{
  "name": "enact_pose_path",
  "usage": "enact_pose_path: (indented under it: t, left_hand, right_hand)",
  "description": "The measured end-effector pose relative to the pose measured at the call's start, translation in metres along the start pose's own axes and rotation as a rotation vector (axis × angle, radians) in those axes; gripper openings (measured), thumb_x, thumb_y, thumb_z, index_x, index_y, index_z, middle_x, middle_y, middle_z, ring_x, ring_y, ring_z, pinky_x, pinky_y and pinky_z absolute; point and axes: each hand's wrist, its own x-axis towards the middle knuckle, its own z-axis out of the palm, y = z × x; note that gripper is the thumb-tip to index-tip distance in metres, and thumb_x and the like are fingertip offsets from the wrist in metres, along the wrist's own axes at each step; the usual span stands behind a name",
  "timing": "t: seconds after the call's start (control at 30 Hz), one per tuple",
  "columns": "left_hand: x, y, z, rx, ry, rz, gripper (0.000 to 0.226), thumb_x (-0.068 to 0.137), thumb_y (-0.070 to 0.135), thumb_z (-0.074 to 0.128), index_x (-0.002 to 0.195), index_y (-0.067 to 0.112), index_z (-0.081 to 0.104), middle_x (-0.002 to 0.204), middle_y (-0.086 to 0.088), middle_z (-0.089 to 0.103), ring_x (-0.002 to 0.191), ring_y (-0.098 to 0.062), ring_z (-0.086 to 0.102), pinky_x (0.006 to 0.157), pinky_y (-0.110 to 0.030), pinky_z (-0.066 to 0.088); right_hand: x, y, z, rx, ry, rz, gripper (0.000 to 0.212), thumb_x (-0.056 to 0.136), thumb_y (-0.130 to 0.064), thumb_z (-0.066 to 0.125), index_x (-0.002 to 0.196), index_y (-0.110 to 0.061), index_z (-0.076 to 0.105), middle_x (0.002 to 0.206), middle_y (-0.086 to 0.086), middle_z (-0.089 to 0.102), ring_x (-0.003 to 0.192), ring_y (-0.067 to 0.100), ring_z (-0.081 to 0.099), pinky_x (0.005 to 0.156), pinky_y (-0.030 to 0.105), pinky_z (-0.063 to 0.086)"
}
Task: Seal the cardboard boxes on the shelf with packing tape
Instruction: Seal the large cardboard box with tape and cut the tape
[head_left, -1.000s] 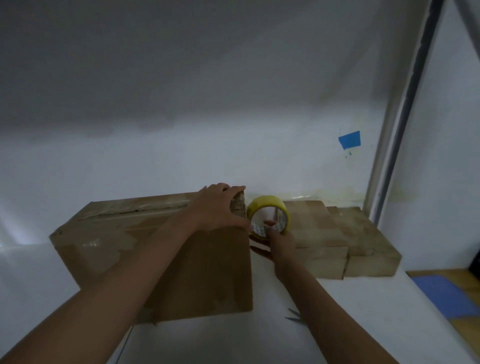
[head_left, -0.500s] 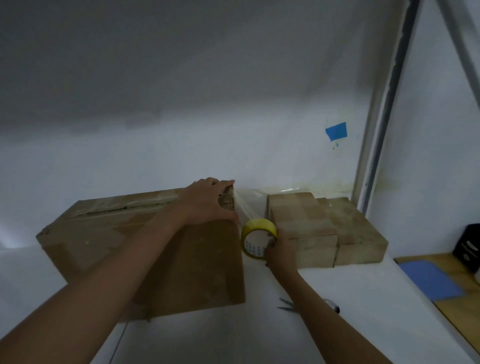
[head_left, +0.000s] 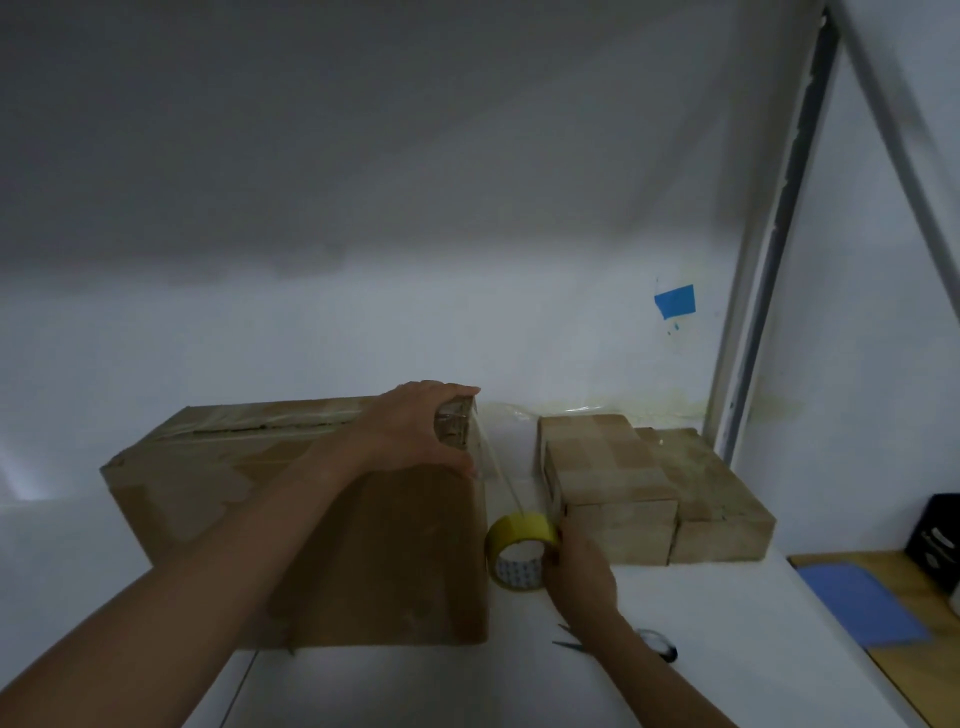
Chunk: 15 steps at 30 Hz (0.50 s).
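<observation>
A large cardboard box (head_left: 218, 478) stands on the white shelf (head_left: 727, 649), with a taped seam along its top. My left hand (head_left: 415, 431) presses on the box's top right corner, fingers curled over the edge and thumb on the front face. My right hand (head_left: 576, 571) grips a yellow roll of packing tape (head_left: 519, 540) low beside the box's right side. A clear strip of tape (head_left: 498, 467) runs from the corner under my left hand down to the roll.
A stack of smaller cardboard boxes (head_left: 649, 483) sits to the right, against the wall. Scissors (head_left: 654, 642) lie on the shelf behind my right wrist. A metal shelf post (head_left: 769, 249) rises at the right. A wooden surface with a blue pad (head_left: 857, 603) lies beyond.
My right hand has pulled the tape roll down from the box's top corner to near the shelf, drawing out a strip. My left hand has stayed on the corner.
</observation>
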Motion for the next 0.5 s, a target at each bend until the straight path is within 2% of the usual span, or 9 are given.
enact_pose_path:
  t: [0.03, 0.1, 0.17, 0.23, 0.3, 0.37, 0.5]
  left_hand:
    - [-0.003, -0.001, -0.001, -0.019, 0.011, 0.010, 0.098, 0.063, 0.062, 0.084, 0.146, 0.044, 0.036, 0.146, 0.012, 0.043, 0.131, -0.012, 0.040, 0.104, -0.032, 0.036]
    - [-0.006, -0.004, -0.005, -0.050, 0.028, 0.025, 0.096, 0.061, 0.061, 0.085, 0.144, 0.045, 0.039, 0.143, 0.015, 0.045, 0.128, -0.010, 0.042, 0.103, -0.031, 0.038]
    - [-0.008, -0.005, -0.010, -0.105, 0.030, 0.030, 0.094, 0.059, 0.060, 0.087, 0.141, 0.047, 0.043, 0.139, 0.018, 0.047, 0.125, -0.007, 0.044, 0.103, -0.031, 0.040]
    - [-0.010, -0.005, -0.018, -0.186, 0.028, 0.038, 0.094, 0.053, 0.062, 0.087, 0.138, 0.049, 0.046, 0.135, 0.022, 0.050, 0.122, -0.005, 0.047, 0.104, -0.033, 0.043]
    - [-0.012, -0.004, -0.029, -0.267, 0.037, 0.052, 0.094, 0.050, 0.064, 0.082, 0.136, 0.049, 0.049, 0.132, 0.024, 0.053, 0.119, -0.003, 0.051, 0.103, -0.034, 0.046]
    - [-0.015, -0.004, -0.041, -0.315, 0.053, 0.061, 0.089, 0.051, 0.063, 0.080, 0.134, 0.051, 0.049, 0.132, 0.025, 0.053, 0.119, -0.002, 0.052, 0.103, -0.034, 0.047]
    - [-0.025, -0.012, -0.067, -0.397, 0.115, 0.076, 0.081, 0.056, 0.059, 0.082, 0.131, 0.053, 0.052, 0.136, 0.023, 0.052, 0.125, -0.003, 0.050, 0.109, -0.039, 0.044]
  right_hand:
    - [-0.002, 0.004, 0.001, 0.105, -0.033, 0.056, 0.009, 0.095, -0.016, 0.049, 0.099, -0.011, 0.055, 0.085, 0.006, 0.061, 0.085, 0.025, 0.063, 0.069, 0.034, 0.049]
    - [-0.004, 0.010, 0.003, 0.414, -0.133, 0.252, 0.022, 0.095, -0.025, 0.055, 0.098, -0.003, 0.059, 0.081, 0.012, 0.063, 0.075, 0.030, 0.065, 0.063, 0.040, 0.054]
    - [-0.005, 0.009, 0.003, 0.771, -0.271, 0.488, 0.033, 0.095, -0.030, 0.059, 0.111, -0.002, 0.057, 0.096, 0.019, 0.065, 0.078, 0.035, 0.068, 0.060, 0.039, 0.055]
    - [-0.005, 0.003, -0.001, 0.998, -0.371, 0.608, 0.040, 0.096, -0.035, 0.057, 0.121, -0.004, 0.050, 0.111, 0.025, 0.063, 0.091, 0.043, 0.067, 0.067, 0.044, 0.056]
    - [-0.007, -0.007, -0.004, 1.124, -0.439, 0.639, 0.043, 0.097, -0.044, 0.051, 0.122, -0.010, 0.045, 0.118, 0.029, 0.059, 0.099, 0.047, 0.064, 0.071, 0.049, 0.055]
    - [-0.010, -0.020, -0.010, 1.192, -0.471, 0.622, 0.044, 0.098, -0.052, 0.043, 0.122, -0.015, 0.043, 0.119, 0.028, 0.059, 0.100, 0.045, 0.062, 0.069, 0.048, 0.055]
    - [-0.006, -0.046, -0.034, 1.093, -0.371, 0.459, 0.046, 0.102, -0.048, 0.034, 0.116, -0.009, 0.054, 0.100, 0.016, 0.065, 0.078, 0.034, 0.063, 0.060, 0.039, 0.053]
